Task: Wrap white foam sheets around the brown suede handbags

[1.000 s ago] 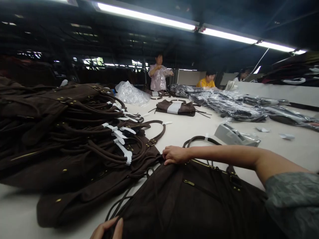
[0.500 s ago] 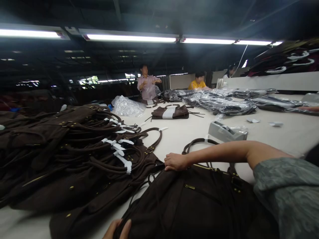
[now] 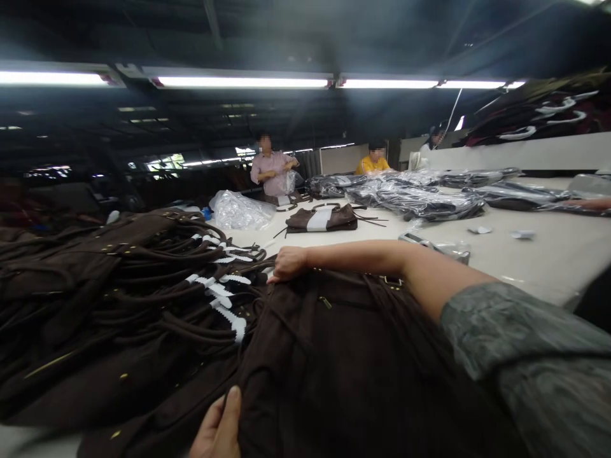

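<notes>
Bag (image 3: 353, 356), just right of pile (image 3: 119, 299), judged soft, floppy, fairly light, not slippery; right hand (image 3: 289, 262) grasps top corner, left hand (image 3: 218, 425) pinches pile-side edge, both likely sound holds.

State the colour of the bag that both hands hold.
The bag is dark brown, seen best in the head view.

Fluorescent tubes (image 3: 243, 82) run in a row beneath a dark ceiling (image 3: 281, 35). Bright patches, probably windows (image 3: 165, 163), glow in the dim distance. A pale tabletop (image 3: 510, 259) stretches back; a low white partition (image 3: 534, 152) stands at right.
</notes>
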A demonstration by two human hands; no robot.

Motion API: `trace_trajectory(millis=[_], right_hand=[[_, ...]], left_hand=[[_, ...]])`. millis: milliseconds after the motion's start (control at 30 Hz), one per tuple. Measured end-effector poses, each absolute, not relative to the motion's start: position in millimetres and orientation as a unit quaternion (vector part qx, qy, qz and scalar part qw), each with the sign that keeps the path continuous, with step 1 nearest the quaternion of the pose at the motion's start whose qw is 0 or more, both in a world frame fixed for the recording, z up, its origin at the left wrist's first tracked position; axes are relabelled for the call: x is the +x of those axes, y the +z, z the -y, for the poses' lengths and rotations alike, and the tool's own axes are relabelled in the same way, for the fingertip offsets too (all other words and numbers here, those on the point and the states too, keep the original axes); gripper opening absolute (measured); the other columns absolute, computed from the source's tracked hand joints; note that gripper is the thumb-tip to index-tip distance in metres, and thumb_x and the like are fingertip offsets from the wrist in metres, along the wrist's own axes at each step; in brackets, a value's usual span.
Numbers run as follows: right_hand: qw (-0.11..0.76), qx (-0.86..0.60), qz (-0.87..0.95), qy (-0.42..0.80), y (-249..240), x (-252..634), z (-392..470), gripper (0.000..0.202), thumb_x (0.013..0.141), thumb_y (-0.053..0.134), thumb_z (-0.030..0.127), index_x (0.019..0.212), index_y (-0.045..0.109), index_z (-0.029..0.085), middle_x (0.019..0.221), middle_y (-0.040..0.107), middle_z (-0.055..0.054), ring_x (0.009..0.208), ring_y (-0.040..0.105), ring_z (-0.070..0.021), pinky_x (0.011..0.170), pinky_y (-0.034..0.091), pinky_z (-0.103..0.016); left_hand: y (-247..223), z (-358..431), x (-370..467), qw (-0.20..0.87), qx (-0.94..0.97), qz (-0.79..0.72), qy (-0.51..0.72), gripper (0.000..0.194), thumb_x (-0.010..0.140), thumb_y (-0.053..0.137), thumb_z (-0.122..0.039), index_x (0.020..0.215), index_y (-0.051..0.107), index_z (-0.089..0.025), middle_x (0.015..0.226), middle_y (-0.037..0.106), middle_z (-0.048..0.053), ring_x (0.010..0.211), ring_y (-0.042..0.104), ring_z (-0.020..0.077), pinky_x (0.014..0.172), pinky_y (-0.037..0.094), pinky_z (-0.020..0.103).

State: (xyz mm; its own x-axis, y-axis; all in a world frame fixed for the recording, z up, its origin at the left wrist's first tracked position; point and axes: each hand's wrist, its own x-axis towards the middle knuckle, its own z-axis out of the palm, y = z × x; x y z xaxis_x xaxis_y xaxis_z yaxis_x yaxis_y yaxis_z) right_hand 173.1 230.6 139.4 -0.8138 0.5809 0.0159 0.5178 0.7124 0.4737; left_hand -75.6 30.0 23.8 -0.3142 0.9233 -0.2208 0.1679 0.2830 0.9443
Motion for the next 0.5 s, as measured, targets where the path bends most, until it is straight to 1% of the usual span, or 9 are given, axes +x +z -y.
trace_trajectory(millis=[67, 133, 167, 233, 300, 367, 433, 500], right_hand=[[0.083, 0.313, -0.927, 0.188, 112.8, 161.6, -235.8, 0.056, 0.098, 0.035, 0.053, 0.081, 0.072, 0.015, 0.083, 0.073, -0.011, 0.079, 0.065, -0.0187, 0.068, 0.039, -0.028], [0.087, 0.333, -0.926, 0.153, 81.1, 155.8, -233.5, 0.052, 0.097, 0.038, 0.051, 0.083, 0.072, 0.015, 0.083, 0.073, -0.010, 0.080, 0.065, -0.0179, 0.067, 0.040, -0.026], [0.080, 0.342, -0.925, 0.148, 66.7, 154.9, -231.1, 0.051, 0.098, 0.037, 0.049, 0.084, 0.072, 0.015, 0.083, 0.073, -0.010, 0.081, 0.065, -0.0178, 0.067, 0.040, -0.026], [0.058, 0.354, -0.921, 0.155, 45.7, 156.0, -227.3, 0.053, 0.101, 0.031, 0.044, 0.087, 0.071, 0.012, 0.085, 0.072, -0.013, 0.081, 0.065, -0.0184, 0.067, 0.040, -0.027], [0.039, 0.354, -0.919, 0.166, 36.7, 158.1, -227.4, 0.056, 0.102, 0.026, 0.041, 0.088, 0.071, 0.010, 0.084, 0.071, -0.015, 0.080, 0.064, -0.0192, 0.067, 0.040, -0.028], [0.030, 0.337, -0.925, 0.174, 35.7, 159.2, -231.4, 0.056, 0.102, 0.027, 0.042, 0.084, 0.070, 0.010, 0.081, 0.071, -0.014, 0.079, 0.062, -0.0187, 0.068, 0.040, -0.028], [0.031, 0.310, -0.934, 0.176, 35.8, 159.0, -237.3, 0.053, 0.100, 0.032, 0.044, 0.079, 0.069, 0.013, 0.077, 0.070, -0.011, 0.078, 0.060, -0.0171, 0.070, 0.039, -0.028], [0.032, 0.291, -0.940, 0.175, 33.8, 158.6, -242.9, 0.050, 0.099, 0.035, 0.045, 0.077, 0.067, 0.015, 0.076, 0.069, -0.009, 0.078, 0.058, -0.0162, 0.071, 0.039, -0.027]], left_hand=[[20.5, -40.2, -90.0, 0.356, 0.466, -0.700, 0.409, 0.046, 0.067, 0.059, -0.060, 0.084, 0.066, -0.018, 0.075, 0.071, 0.004, 0.078, 0.067, 0.0261, 0.065, 0.052, 0.032], [21.5, -43.1, -99.7, 0.288, 0.535, -0.725, 0.325, 0.038, 0.070, 0.056, -0.055, 0.078, 0.066, -0.020, 0.068, 0.069, 0.004, 0.071, 0.066, 0.0264, 0.063, 0.049, 0.032], [22.8, -41.8, -101.5, 0.254, 0.562, -0.733, 0.285, 0.035, 0.072, 0.053, -0.053, 0.079, 0.066, -0.021, 0.067, 0.069, 0.004, 0.070, 0.066, 0.0270, 0.064, 0.049, 0.033], [24.0, -35.0, -98.5, 0.206, 0.587, -0.745, 0.241, 0.034, 0.078, 0.046, -0.047, 0.085, 0.067, -0.021, 0.073, 0.072, 0.008, 0.074, 0.068, 0.0295, 0.068, 0.048, 0.035], [20.3, -25.3, -88.4, 0.219, 0.587, -0.740, 0.245, 0.037, 0.080, 0.042, -0.042, 0.092, 0.068, -0.019, 0.085, 0.074, 0.011, 0.084, 0.068, 0.0313, 0.074, 0.049, 0.037], [11.4, -15.6, -75.1, 0.301, 0.591, -0.699, 0.267, 0.040, 0.080, 0.042, -0.042, 0.097, 0.070, -0.019, 0.095, 0.074, 0.011, 0.095, 0.067, 0.0303, 0.078, 0.050, 0.035], [1.3, -8.1, -63.0, 0.363, 0.584, -0.662, 0.300, 0.042, 0.081, 0.042, -0.046, 0.098, 0.070, -0.020, 0.098, 0.074, 0.009, 0.099, 0.067, 0.0283, 0.082, 0.050, 0.034], [-4.8, -3.2, -55.2, 0.357, 0.552, -0.674, 0.338, 0.043, 0.080, 0.044, -0.051, 0.096, 0.069, -0.020, 0.095, 0.074, 0.009, 0.096, 0.067, 0.0285, 0.082, 0.049, 0.034]])
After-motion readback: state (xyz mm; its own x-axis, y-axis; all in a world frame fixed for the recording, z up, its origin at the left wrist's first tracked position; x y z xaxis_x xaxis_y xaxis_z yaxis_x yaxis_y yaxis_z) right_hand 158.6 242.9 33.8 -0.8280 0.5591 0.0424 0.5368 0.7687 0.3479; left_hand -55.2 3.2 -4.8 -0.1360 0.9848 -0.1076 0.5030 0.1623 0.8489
